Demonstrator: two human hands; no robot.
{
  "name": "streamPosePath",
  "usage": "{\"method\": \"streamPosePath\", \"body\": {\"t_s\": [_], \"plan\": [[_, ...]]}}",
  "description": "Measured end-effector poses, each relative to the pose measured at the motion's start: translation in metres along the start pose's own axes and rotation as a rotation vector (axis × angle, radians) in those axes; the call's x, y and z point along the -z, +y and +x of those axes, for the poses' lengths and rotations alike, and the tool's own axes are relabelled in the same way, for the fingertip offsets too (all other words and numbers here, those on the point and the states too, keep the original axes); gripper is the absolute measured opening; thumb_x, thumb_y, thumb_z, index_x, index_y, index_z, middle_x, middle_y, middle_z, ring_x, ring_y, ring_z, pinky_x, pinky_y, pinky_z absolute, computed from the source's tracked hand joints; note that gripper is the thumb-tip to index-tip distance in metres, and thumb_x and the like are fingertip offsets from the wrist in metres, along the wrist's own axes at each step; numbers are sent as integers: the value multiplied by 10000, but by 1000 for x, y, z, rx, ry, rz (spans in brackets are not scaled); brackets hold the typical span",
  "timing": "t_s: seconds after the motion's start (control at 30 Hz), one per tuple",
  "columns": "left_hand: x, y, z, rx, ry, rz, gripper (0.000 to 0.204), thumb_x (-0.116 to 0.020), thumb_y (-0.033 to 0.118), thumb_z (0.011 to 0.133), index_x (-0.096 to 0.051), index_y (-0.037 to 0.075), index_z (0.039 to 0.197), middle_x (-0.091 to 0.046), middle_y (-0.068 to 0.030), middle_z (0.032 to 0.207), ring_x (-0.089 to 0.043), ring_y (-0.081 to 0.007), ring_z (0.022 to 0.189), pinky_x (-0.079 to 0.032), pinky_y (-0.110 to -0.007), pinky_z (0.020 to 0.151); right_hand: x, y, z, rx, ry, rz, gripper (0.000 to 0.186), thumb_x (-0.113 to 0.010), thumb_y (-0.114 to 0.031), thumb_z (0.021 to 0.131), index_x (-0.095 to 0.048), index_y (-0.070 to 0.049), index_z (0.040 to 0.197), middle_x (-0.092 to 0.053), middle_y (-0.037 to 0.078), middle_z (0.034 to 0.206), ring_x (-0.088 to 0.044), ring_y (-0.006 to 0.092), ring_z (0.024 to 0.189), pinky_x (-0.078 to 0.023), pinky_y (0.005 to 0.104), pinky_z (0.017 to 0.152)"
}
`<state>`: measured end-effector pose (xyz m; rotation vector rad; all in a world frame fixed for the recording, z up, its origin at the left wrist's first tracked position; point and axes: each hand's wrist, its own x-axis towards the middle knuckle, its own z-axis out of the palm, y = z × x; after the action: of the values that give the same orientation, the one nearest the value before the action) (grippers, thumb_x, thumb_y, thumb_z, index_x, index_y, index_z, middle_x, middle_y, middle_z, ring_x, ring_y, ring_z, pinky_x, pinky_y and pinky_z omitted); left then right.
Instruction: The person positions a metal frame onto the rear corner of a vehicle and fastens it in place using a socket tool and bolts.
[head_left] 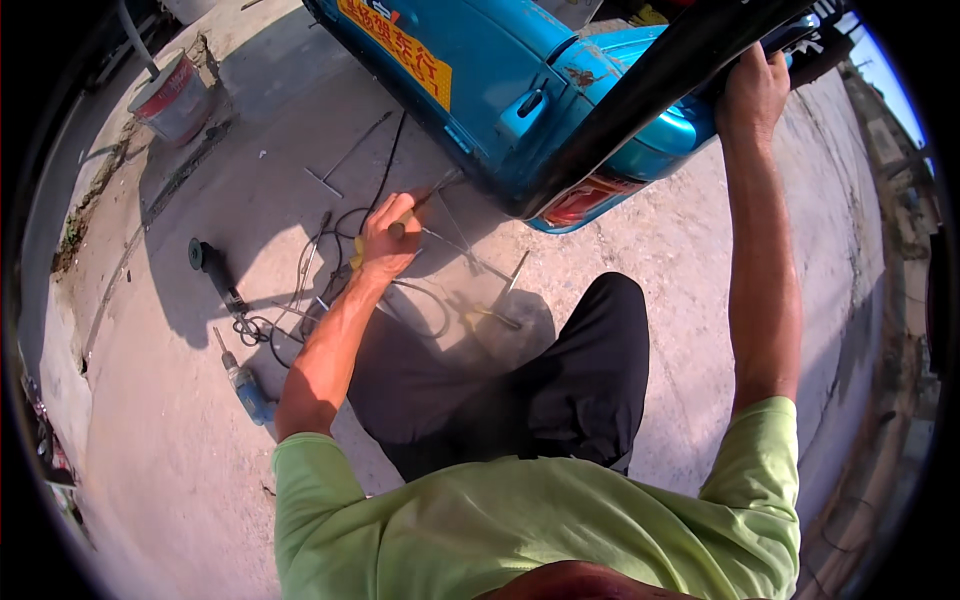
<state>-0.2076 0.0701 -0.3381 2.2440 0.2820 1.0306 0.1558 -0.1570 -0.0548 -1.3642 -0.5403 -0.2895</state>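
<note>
My left hand [388, 238] is closed around a tool with a wooden handle [398, 229]. A thin end of the tool reaches toward the lower edge of a blue vehicle body [490, 85]; its exact kind is hard to make out. My right arm stretches far forward, and my right hand [754, 98] grips the black frame part at the vehicle's right end, its fingertips partly hidden. Near that hand a thick black bar [650, 95] slants across the bodywork. A red tail light [588, 198] sits at the near corner.
Left of my arm lie an angle grinder [216, 272], a blue drill [247, 392] and tangled cords [262, 330]. Beyond them is a T-handle wrench [345, 163]. More metal rods [515, 272] lie before my knees. A bucket [172, 100] stands far left, by a crack in the concrete.
</note>
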Motion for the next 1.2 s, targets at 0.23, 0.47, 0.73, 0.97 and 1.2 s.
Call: {"method": "streamPosePath", "body": {"t_s": [0.23,0.47,0.73,0.97,1.2], "plan": [[6,-5,-3,763,-59,-620,267,-591,169,1054,-650,-22,1231,-645,-41,783,-555,-98,615,-460,-245,580,5,-7,-4,16,-81,82,260,-672,-182,1022,-648,25,1178,-733,90,1007,-696,194,878,-587,328,799],[-10,-4,8,995,0,-905,196,-630,220,1034,-631,24,1042,-607,-51,696,-522,-119,501,-461,-288,470,9,5,2,22,-59,55,243,-663,-177,1027,-655,18,1171,-732,97,1004,-696,188,880,-585,325,803],[-29,-5,6,1408,138,-1627,189,-569,246,1064,-593,89,962,-589,4,674,-506,-112,471,-483,-299,491,7,-1,-6,38,-109,34,224,-631,-159,1035,-663,8,1183,-727,98,998,-699,203,900,-591,338,817],[-40,33,16,1406,151,-1559,184,-576,224,1057,-652,78,1139,-533,16,611,-480,-107,443,-408,-288,435,10,-2,-3,3,-35,51,227,-610,-186,1048,-668,-4,1171,-725,93,999,-699,204,898,-593,341,831],[22,21,58,-84,-482,167,338,-695,74,928,-709,102,1265,-698,-183,791,-683,-401,695,-535,-456,624,5,-22,-11,9,-23,66,244,-617,-186,1042,-665,6,1185,-732,101,1006,-706,206,917,-584,338,823]]}}
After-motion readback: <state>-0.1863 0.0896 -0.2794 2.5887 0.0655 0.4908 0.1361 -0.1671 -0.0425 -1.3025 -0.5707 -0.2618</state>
